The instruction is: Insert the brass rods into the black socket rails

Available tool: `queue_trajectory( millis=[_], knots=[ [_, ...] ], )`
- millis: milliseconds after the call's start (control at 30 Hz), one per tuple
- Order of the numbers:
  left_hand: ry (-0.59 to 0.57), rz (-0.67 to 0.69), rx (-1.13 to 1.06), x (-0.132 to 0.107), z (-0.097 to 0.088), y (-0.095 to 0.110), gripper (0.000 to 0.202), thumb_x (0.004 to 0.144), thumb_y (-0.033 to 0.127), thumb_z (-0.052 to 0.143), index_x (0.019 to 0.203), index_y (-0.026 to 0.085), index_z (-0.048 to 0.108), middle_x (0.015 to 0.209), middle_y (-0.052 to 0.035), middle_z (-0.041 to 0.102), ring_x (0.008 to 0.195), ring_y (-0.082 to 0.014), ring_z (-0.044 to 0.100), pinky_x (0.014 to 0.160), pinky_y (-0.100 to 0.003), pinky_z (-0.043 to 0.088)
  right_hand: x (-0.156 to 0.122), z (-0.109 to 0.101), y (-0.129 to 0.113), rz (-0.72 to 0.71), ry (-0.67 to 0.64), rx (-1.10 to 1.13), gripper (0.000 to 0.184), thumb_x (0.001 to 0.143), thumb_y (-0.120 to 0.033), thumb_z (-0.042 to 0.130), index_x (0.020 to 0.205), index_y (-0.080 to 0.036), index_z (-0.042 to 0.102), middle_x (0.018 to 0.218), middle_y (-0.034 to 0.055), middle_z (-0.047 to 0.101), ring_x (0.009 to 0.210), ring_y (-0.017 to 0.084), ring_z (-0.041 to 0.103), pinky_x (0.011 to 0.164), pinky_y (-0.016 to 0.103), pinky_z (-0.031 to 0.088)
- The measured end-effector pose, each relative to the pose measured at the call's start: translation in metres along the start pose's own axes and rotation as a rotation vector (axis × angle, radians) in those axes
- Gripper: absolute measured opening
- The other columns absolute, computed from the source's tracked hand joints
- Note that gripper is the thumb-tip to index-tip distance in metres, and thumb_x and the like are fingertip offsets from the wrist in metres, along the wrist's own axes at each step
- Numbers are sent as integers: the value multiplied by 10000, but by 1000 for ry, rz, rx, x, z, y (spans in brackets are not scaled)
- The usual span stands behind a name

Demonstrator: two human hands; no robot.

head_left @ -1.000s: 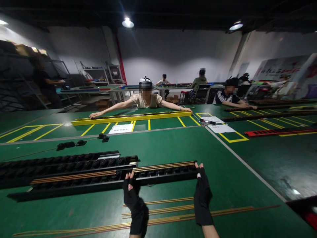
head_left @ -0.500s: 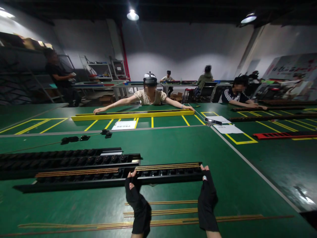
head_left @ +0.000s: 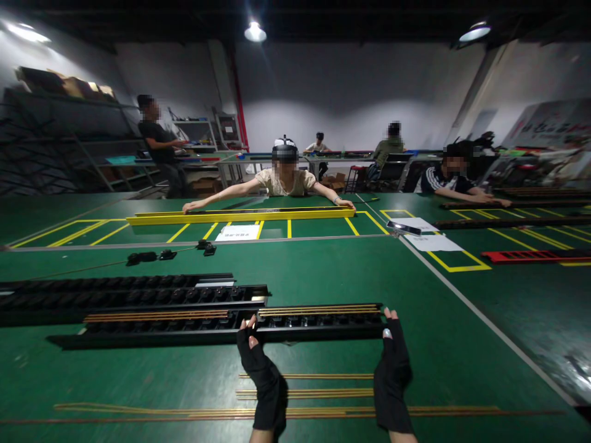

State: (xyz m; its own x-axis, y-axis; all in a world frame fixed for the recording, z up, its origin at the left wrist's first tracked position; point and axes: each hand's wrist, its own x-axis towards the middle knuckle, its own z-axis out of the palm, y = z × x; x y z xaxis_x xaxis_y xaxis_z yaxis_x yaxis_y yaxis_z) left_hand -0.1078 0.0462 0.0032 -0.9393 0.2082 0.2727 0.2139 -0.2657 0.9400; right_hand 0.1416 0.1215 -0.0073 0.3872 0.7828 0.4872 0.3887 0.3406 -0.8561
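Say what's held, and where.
Front black rail: left grip partway along, right grip at its right end; whether either truly holds it cannot be told.

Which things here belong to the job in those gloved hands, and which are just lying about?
Likely part of the job:
near black tray, with the left hand and right hand at it
thin rods lying along that tray
loose rods nearer the wearer, probably

Seemingly just lying about:
phone-like device
white sheet
red slotted strip
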Motion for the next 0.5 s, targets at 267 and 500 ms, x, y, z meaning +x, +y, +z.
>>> queue_trajectory(
  millis=[267, 500],
  knots=[
    [-311, 676, 495, -9, 23, 5, 385, 962, 311, 430, 1294, 211, 598, 1340, -138, 628, 1357, -275, 491, 1147, -517, 309, -2, 28, -13, -537, -71, -394, 494, 1013, -346, 311, 1435, -178, 505, 1371, 147, 611, 1402, 251, 443, 1140, 509, 332],
    [-381, 940, 515, -35, 76, 5, 392, 939, 190, 441, 1289, 210, 615, 1226, -90, 710, 1237, -223, 602, 1173, -453, 270, -21, 95, -46, -753, -215, -455, 442, 991, -222, 363, 1374, -272, 578, 1341, 62, 650, 1344, 230, 514, 1191, 482, 191]
  ],
)
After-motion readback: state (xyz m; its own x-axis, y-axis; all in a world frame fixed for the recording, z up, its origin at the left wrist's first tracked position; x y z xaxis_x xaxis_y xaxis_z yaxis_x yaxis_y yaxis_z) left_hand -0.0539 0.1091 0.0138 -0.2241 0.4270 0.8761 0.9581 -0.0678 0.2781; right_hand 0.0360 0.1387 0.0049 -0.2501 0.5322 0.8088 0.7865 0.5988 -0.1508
